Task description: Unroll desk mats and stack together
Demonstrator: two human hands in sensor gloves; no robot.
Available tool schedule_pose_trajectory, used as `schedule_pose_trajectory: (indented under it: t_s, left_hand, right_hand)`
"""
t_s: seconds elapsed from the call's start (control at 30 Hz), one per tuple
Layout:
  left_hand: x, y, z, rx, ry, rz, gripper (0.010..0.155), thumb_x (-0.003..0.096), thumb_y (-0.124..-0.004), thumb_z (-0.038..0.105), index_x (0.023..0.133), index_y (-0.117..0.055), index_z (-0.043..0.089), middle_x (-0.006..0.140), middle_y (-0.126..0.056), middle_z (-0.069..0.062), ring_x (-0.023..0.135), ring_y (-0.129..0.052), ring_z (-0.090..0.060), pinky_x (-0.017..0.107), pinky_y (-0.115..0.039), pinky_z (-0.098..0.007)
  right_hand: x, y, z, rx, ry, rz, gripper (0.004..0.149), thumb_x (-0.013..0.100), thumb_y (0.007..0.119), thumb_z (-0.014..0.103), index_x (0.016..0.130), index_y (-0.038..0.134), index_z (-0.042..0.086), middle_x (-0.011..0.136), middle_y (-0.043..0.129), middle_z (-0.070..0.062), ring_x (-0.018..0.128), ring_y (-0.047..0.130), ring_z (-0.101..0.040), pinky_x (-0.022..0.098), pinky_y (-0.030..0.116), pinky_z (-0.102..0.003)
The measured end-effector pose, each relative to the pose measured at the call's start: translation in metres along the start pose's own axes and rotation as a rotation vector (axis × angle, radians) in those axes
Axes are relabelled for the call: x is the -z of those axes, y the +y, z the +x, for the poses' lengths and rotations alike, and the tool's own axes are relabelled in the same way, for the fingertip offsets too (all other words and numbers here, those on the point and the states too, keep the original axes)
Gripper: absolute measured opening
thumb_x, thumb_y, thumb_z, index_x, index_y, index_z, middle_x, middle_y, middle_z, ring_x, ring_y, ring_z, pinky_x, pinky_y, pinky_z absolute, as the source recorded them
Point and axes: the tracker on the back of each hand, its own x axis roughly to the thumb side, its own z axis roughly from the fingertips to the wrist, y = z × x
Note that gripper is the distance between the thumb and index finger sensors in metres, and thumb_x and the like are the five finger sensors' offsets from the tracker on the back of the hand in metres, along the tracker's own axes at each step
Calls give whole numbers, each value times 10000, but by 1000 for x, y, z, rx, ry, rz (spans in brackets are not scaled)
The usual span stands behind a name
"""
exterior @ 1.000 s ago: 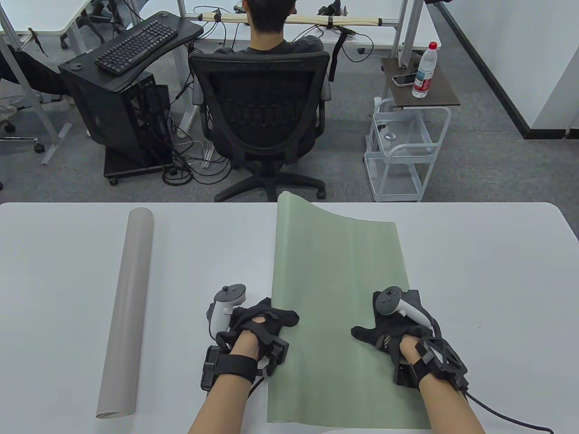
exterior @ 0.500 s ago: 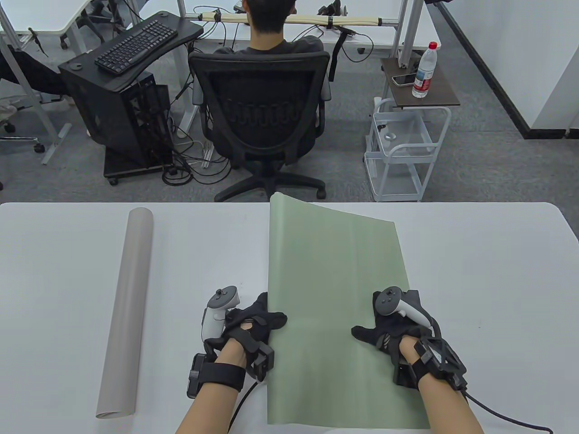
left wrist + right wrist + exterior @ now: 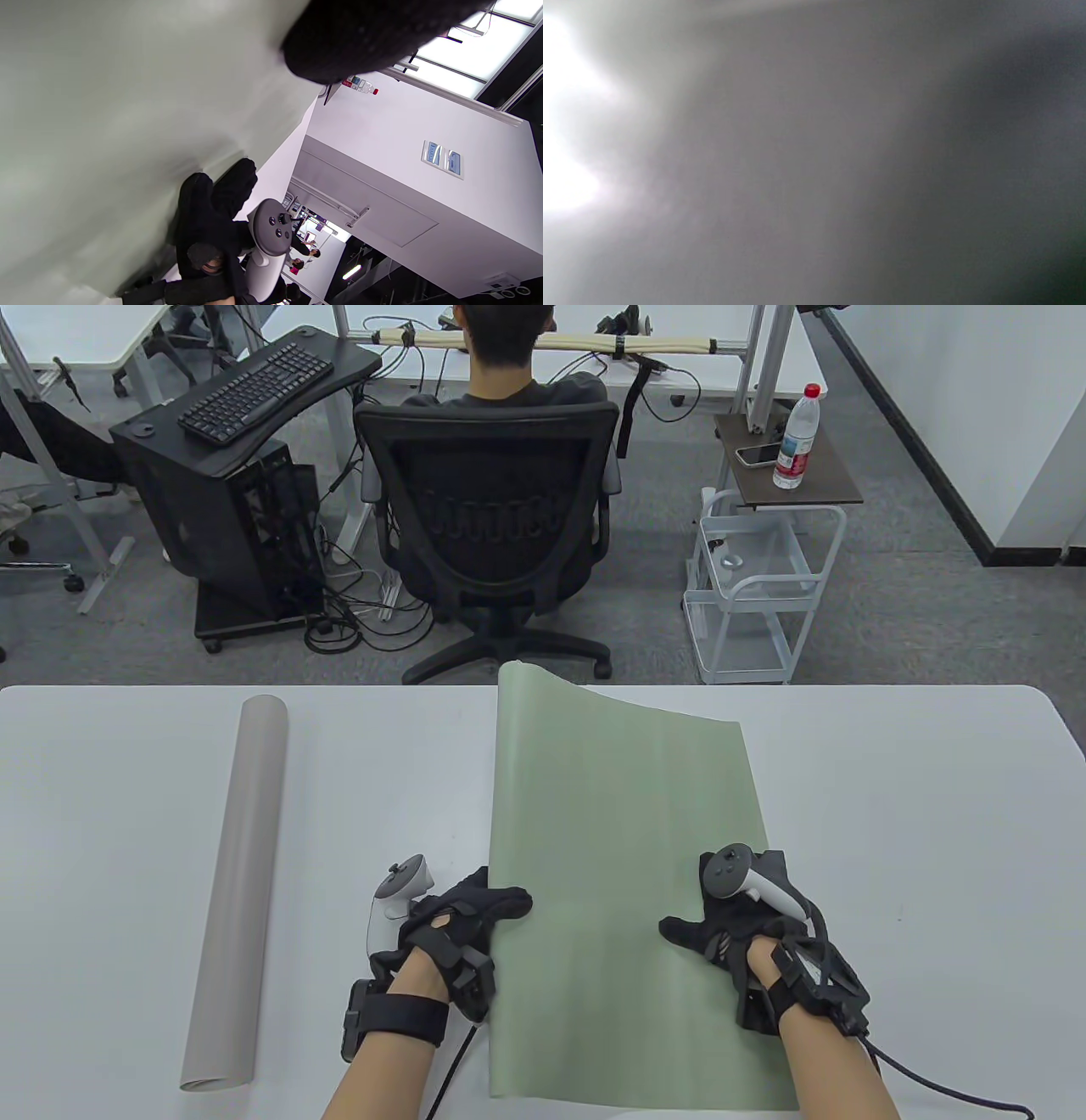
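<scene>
A green desk mat lies unrolled on the white table, its far left corner curling up off the surface. My left hand grips the mat's left edge near the front, thumb on top. My right hand rests flat on the mat's right part, palm down. A grey desk mat lies rolled up at the table's left. The left wrist view shows the green mat close up and my right hand on it. The right wrist view is a grey blur.
Beyond the table's far edge a person sits in a black office chair. A white cart and a side table with a water bottle stand at the back right.
My left hand has moved left and toward me with the mat's left edge, which has spread the mat wider. My right hand has stayed in place.
</scene>
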Motion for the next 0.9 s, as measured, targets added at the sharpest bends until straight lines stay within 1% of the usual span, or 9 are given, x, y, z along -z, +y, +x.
schedule_pose_trajectory:
  t_s: [0.07, 0.1, 0.2, 0.3, 0.4, 0.53, 0.67, 0.8, 0.9]
  left_hand:
    - [-1, 0, 1, 16, -7, 6, 735, 477, -816, 240, 936, -251, 135, 1031, -526, -173, 831, -932, -358, 587, -898, -420]
    - [-1, 0, 2, 15, -25, -1, 767, 478, -796, 226, 950, -199, 130, 1034, -534, -157, 837, -923, -367, 591, -889, -432]
    - [-1, 5, 3, 10, -24, 10, 812, 476, -777, 204, 975, -141, 121, 1039, -549, -161, 838, -910, -382, 595, -870, -459]
    - [-3, 7, 4, -17, -32, 0, 830, 478, -755, 198, 972, -93, 118, 1044, -511, -183, 833, -880, -382, 604, -831, -483]
    - [-9, 11, 10, -3, -56, 23, 836, 476, -735, 199, 969, -65, 117, 1053, -476, -201, 830, -862, -377, 609, -807, -493]
    - [-13, 15, 9, -21, -59, 53, 860, 482, -783, 226, 982, -89, 130, 1055, -490, -196, 823, -870, -360, 608, -812, -480]
    - [-10, 17, 4, -83, -25, 31, 901, 464, -909, 313, 1000, -208, 131, 1045, -505, -98, 753, -885, -258, 570, -831, -391]
    - [-4, 17, 2, -79, 10, -1, 824, 469, -888, 357, 983, -281, 140, 986, -568, -44, 702, -892, -209, 547, -832, -361]
    - [-3, 16, 3, -79, 15, -11, 776, 473, -868, 355, 974, -304, 172, 966, -598, -13, 720, -924, -186, 558, -875, -339]
  right_hand:
    - [0, 0, 0, 0, 2, 3, 979, 317, 496, 814, 832, -214, 378, 870, -358, 52, 805, -354, -274, 560, -156, -531]
    - [0, 0, 0, -1, 2, 4, 979, 318, 497, 814, 832, -214, 378, 869, -359, 53, 804, -355, -274, 560, -156, -531]
    - [0, 0, 0, 0, 3, 2, 978, 317, 495, 814, 833, -213, 379, 870, -358, 53, 805, -354, -273, 561, -155, -530]
    - [0, 0, 0, 1, 2, 2, 978, 318, 496, 814, 833, -212, 379, 870, -357, 53, 805, -354, -272, 561, -156, -530]
    - [0, 0, 0, 2, 2, 2, 979, 318, 497, 814, 834, -212, 379, 870, -358, 54, 805, -354, -272, 560, -156, -530]
    - [0, 0, 0, 3, 2, 2, 978, 319, 498, 813, 834, -211, 380, 870, -357, 55, 805, -354, -272, 560, -156, -530]
    - [0, 0, 0, 1, 3, 0, 978, 317, 498, 813, 835, -210, 379, 872, -356, 53, 807, -352, -273, 562, -154, -531]
    - [0, 0, 0, -1, 8, 6, 979, 316, 499, 814, 830, -213, 380, 868, -359, 55, 804, -354, -272, 562, -155, -530]
    - [0, 0, 0, -1, 9, 10, 979, 317, 499, 814, 828, -215, 381, 866, -361, 55, 802, -357, -271, 560, -156, -530]
